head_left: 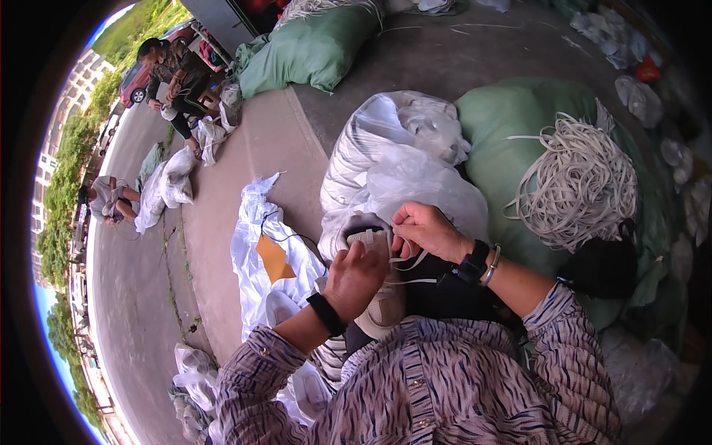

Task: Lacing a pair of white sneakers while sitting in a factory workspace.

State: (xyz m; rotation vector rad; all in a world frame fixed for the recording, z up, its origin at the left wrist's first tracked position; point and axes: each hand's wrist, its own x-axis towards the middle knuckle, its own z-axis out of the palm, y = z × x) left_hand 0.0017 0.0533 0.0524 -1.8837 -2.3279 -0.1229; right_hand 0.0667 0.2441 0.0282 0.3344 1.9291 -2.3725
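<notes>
A beige sneaker (380, 311) rests in my lap, its toe toward me and its opening facing away. My left hand (354, 283) lies over the shoe's upper, fingers curled onto it near the eyelets; whether a lace is under the fingertips is hidden. Above the tongue on the right side, my right hand (430, 233) pinches a pale shoelace (412, 264). A loose lace end trails to the right below that hand. Large white plastic sacks (408, 170) bulge just beyond the shoe.
On the right, a heap of loose shoelaces (575, 182) sits on a green sack (497, 115). More white shoes (308, 389) lie by my left side, near a white sack with an orange-brown piece (274, 258). Two people sit at far left; another green sack (315, 52) stands ahead.
</notes>
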